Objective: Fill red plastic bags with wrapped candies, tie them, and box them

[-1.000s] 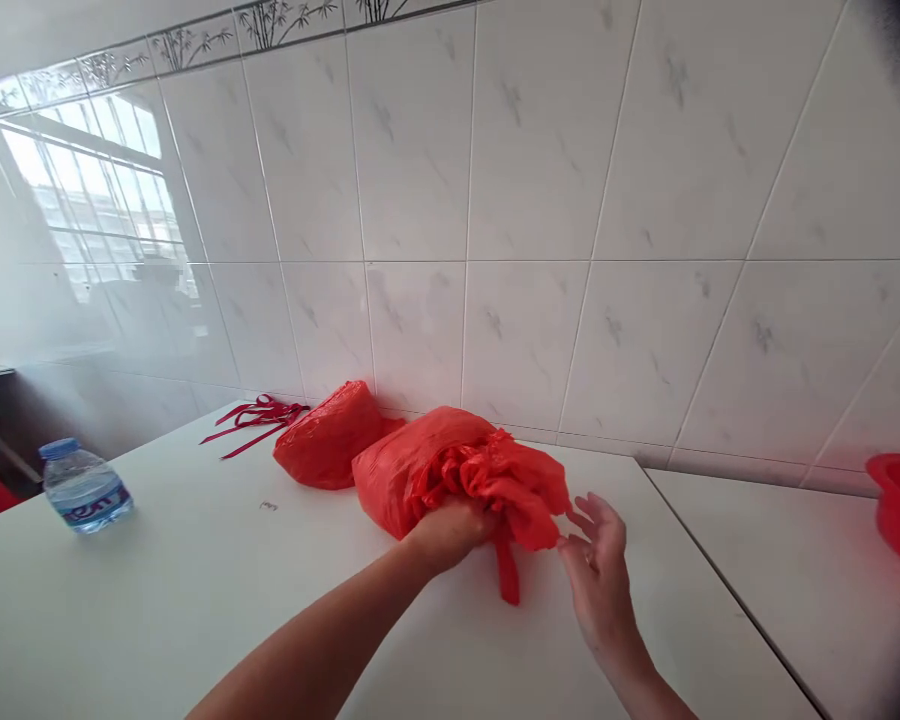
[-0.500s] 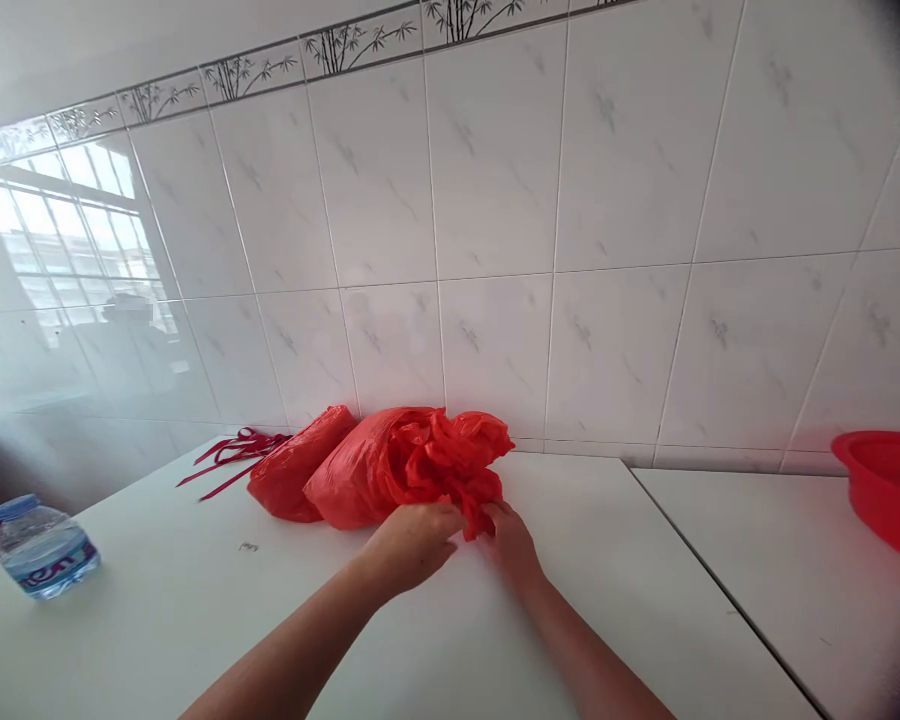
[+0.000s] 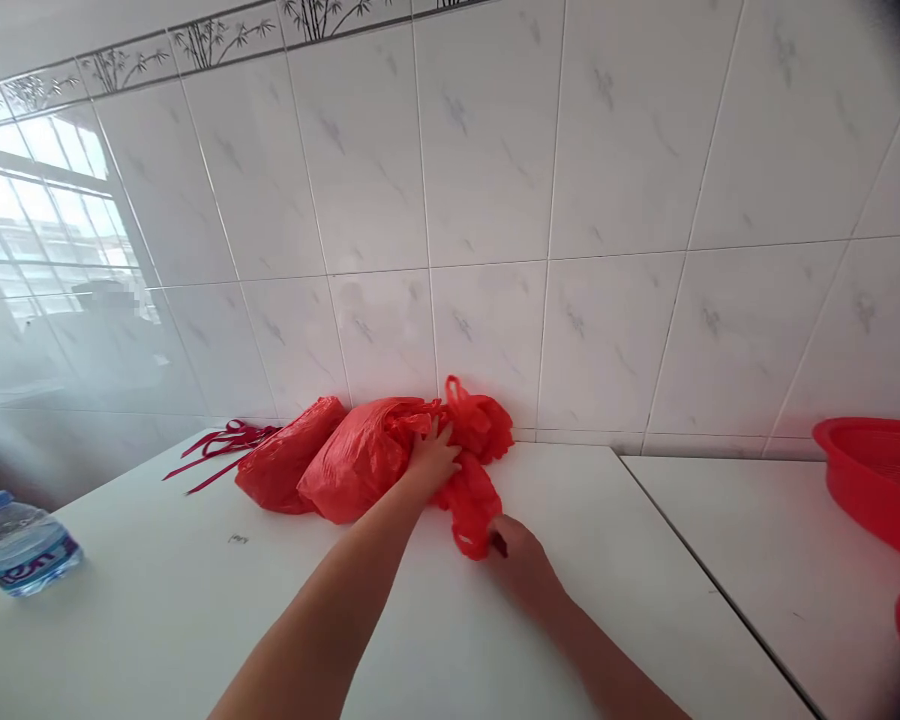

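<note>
Head view: at the table's [image 3: 195, 620] far middle, the left hand [image 3: 433, 462] spreads over the red bag's [image 3: 356, 455] bunched neck, the right hand [image 3: 525, 562] curls at its loose end, grip unclear, apparently arranging the neck, which next calls for steadying.

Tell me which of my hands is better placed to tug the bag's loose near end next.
Probably your right hand: it is right at the loose near end of the red bag. Your left hand lies farther back, on the bunched plastic beside the bag's full part.
</note>
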A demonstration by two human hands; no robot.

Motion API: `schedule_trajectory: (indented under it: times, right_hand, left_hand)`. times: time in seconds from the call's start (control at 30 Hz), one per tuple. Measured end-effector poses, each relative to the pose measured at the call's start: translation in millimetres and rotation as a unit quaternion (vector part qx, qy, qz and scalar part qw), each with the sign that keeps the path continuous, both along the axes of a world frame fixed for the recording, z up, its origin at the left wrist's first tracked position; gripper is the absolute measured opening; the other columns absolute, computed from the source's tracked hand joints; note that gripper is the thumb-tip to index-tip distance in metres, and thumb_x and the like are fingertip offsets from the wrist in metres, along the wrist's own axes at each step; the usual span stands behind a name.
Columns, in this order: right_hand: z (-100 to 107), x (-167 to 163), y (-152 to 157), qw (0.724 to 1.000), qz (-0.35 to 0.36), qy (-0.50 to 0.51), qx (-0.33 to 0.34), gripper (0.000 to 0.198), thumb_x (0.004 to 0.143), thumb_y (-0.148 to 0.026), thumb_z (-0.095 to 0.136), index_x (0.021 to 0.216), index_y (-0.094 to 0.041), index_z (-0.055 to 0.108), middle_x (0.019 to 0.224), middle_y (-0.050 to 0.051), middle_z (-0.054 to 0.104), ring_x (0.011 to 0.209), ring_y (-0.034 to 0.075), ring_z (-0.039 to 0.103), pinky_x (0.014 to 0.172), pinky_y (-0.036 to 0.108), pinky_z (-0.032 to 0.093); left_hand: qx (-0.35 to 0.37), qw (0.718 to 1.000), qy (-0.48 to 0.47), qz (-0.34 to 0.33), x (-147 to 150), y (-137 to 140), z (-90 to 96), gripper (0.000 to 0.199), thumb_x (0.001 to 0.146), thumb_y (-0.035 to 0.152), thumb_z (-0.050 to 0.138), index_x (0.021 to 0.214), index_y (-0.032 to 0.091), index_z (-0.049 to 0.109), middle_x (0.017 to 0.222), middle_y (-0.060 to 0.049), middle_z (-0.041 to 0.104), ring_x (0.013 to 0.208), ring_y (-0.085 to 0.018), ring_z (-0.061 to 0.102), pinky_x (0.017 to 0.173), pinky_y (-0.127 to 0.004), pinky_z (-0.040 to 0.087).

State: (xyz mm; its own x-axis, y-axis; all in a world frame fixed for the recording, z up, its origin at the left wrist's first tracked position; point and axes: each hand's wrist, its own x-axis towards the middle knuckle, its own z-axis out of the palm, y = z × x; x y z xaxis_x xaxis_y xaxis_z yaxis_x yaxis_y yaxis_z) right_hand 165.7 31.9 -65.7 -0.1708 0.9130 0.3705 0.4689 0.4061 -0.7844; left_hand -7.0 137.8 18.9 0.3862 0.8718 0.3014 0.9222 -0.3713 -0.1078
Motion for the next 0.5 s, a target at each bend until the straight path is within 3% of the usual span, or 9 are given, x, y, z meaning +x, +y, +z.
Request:
schedule_trajectory:
  times: [0.13,0.2,0.3,0.37,0.5]
  right_hand:
    - [-1,53,-27,0.977,-0.043,0.176,-0.11,0.007,0.077,-0.025,0.044,0.078,-0.021,0.05,0.072,-0.002,0.053,0.065,0.014,0.049,0.057,0.023,0.038]
    - [-1,81,-39,0.946,-0.095,0.268,-0.158,0.012,0.079,-0.032,0.047,0.082,-0.021,0.051,0.076,-0.001,0.056,0.068,0.015,0.052,0.058,0.024,0.04]
    - [5,111,-56,0.909,-0.152,0.341,-0.186,0.016,0.078,-0.037,0.053,0.08,-0.021,0.052,0.075,-0.001,0.055,0.068,0.015,0.054,0.057,0.024,0.043]
    - [13,121,-65,0.905,-0.162,0.353,-0.175,0.017,0.077,-0.038,0.055,0.078,-0.02,0.052,0.078,0.0,0.056,0.071,0.016,0.055,0.06,0.025,0.045]
    - [31,121,-72,0.932,-0.18,0.289,-0.126,0.019,0.08,-0.039,0.052,0.084,-0.021,0.055,0.088,0.002,0.059,0.084,0.019,0.057,0.07,0.028,0.047]
  left_hand:
    - [-0.007,0.998,-0.014,0.065,-21,16,-8.5,0.036,0.085,0.035,0.059,0.117,0.019,0.057,0.139,-0.01,0.043,0.132,-0.033,0.033,0.105,-0.059,0.027]
    - [0.002,0.997,-0.018,0.076,-27,17,-6.8,0.033,0.083,0.031,0.061,0.114,0.019,0.06,0.142,-0.011,0.04,0.134,-0.035,0.028,0.105,-0.061,0.025]
    - [0.028,0.997,-0.021,0.063,-29,12,2.4,0.022,0.077,0.021,0.065,0.098,0.021,0.068,0.147,-0.013,0.034,0.139,-0.045,0.008,0.105,-0.066,0.016]
    - [0.052,0.998,-0.021,0.042,-25,1,12.0,0.016,0.074,0.019,0.066,0.09,0.021,0.07,0.149,-0.01,0.031,0.139,-0.047,-0.001,0.106,-0.068,0.008]
    - [0.118,0.993,-0.028,-0.002,-10,-44,32.8,0.016,0.081,0.022,0.057,0.091,0.022,0.069,0.152,-0.005,0.026,0.14,-0.044,-0.006,0.107,-0.069,0.0]
